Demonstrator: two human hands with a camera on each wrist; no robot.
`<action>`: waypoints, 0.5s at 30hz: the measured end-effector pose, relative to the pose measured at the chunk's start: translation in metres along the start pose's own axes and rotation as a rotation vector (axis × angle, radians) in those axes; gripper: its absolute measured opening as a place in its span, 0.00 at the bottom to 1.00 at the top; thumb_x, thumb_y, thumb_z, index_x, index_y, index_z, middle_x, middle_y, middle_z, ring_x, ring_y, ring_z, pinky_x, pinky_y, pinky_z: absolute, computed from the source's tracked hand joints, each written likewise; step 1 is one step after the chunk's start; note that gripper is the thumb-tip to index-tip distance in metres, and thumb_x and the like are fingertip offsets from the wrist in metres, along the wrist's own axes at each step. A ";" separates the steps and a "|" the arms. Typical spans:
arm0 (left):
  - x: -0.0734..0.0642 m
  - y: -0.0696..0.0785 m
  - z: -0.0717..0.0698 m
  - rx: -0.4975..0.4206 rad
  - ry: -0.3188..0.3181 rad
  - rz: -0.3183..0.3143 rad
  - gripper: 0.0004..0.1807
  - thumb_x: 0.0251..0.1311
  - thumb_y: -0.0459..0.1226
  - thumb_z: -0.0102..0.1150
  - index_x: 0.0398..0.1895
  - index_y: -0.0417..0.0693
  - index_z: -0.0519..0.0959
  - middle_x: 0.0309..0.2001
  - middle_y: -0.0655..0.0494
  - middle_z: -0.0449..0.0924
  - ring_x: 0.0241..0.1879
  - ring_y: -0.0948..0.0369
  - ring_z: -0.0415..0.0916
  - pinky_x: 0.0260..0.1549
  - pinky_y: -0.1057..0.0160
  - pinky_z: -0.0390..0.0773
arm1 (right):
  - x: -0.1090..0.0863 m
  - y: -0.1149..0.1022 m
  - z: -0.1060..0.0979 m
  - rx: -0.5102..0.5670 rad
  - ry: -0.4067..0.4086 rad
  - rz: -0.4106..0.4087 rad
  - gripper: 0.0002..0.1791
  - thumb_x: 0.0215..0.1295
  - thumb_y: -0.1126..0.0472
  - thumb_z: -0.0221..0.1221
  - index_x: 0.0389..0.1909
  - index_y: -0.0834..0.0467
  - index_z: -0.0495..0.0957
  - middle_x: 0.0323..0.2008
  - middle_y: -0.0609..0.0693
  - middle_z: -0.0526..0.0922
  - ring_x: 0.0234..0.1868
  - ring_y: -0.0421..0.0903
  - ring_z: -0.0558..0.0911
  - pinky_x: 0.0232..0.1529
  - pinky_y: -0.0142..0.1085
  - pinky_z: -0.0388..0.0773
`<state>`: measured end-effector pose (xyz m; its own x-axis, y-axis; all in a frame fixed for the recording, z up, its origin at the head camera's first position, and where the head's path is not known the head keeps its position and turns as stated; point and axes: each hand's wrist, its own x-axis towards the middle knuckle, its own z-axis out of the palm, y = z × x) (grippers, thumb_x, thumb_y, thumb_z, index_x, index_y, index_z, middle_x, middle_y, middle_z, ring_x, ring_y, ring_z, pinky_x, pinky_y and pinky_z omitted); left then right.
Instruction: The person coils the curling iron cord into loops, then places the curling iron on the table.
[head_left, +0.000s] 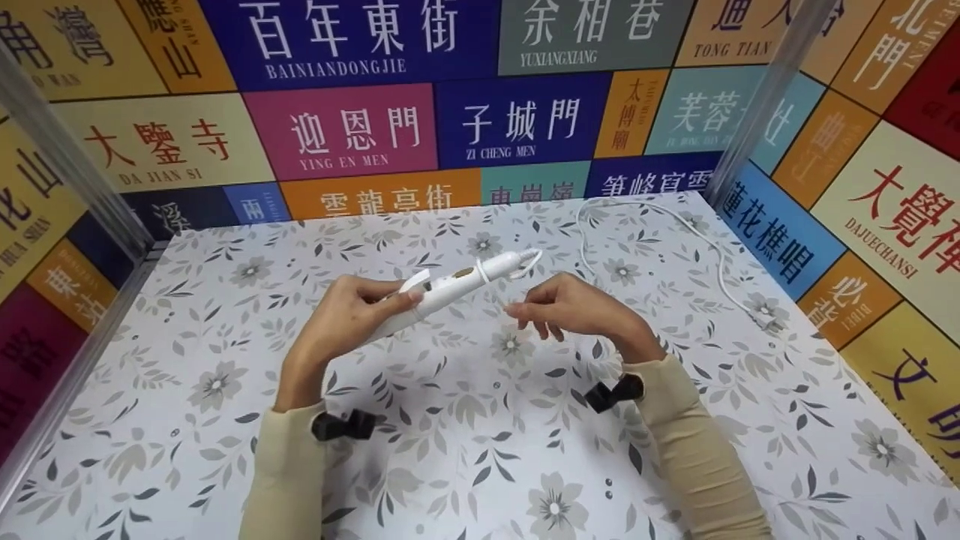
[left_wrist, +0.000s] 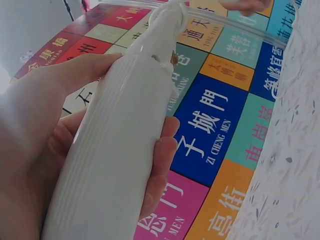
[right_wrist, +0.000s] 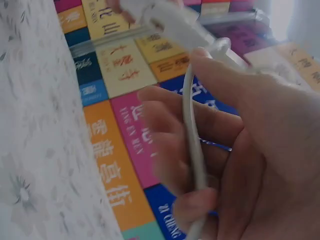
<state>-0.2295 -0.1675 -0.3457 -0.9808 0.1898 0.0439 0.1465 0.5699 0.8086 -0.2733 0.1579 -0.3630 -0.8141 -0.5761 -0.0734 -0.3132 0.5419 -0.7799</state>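
Note:
My left hand grips a white curling iron above the table, with its corded end tilted up to the right. Thumb and fingers close on opposite sides of its ribbed body in the left wrist view. A small raised lever and a gold-brown patch show on its top. One turn of its white cord circles the corded end. From there the cord runs across my right palm, where the little finger of my right hand curls round it and the thumb tip touches it.
More of the white power cord loops over the back right of the table, which has a floral cover. Panels with printed place names stand behind and at both sides. Each sleeve cuff carries a black mount.

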 end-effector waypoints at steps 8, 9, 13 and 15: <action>-0.002 0.001 0.004 0.032 -0.073 0.103 0.24 0.59 0.54 0.68 0.54 0.51 0.85 0.41 0.50 0.89 0.29 0.59 0.76 0.30 0.64 0.77 | 0.008 0.020 -0.002 0.081 0.054 0.057 0.17 0.62 0.44 0.67 0.31 0.55 0.86 0.14 0.45 0.73 0.12 0.38 0.65 0.15 0.30 0.61; -0.002 0.001 0.005 0.036 -0.090 0.115 0.23 0.59 0.53 0.68 0.53 0.52 0.85 0.40 0.51 0.89 0.28 0.60 0.76 0.30 0.64 0.76 | 0.009 0.022 -0.002 0.084 0.060 0.049 0.16 0.62 0.46 0.68 0.32 0.56 0.86 0.13 0.44 0.73 0.12 0.38 0.65 0.16 0.30 0.62; -0.002 0.000 0.008 0.046 -0.172 0.155 0.21 0.60 0.52 0.68 0.52 0.53 0.86 0.36 0.52 0.89 0.26 0.61 0.75 0.27 0.65 0.75 | 0.012 0.027 -0.003 0.100 0.089 0.000 0.05 0.60 0.63 0.66 0.26 0.60 0.84 0.15 0.43 0.75 0.15 0.38 0.67 0.18 0.30 0.64; -0.001 0.000 0.010 0.044 -0.210 0.161 0.20 0.60 0.51 0.68 0.51 0.54 0.86 0.34 0.53 0.89 0.26 0.61 0.74 0.26 0.66 0.74 | 0.013 0.029 -0.003 0.118 0.088 -0.016 0.06 0.58 0.68 0.63 0.23 0.60 0.82 0.16 0.42 0.75 0.16 0.37 0.67 0.19 0.29 0.65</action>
<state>-0.2271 -0.1594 -0.3520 -0.8969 0.4401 0.0436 0.3086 0.5520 0.7747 -0.2943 0.1685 -0.3843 -0.8510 -0.5251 -0.0096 -0.2706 0.4542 -0.8488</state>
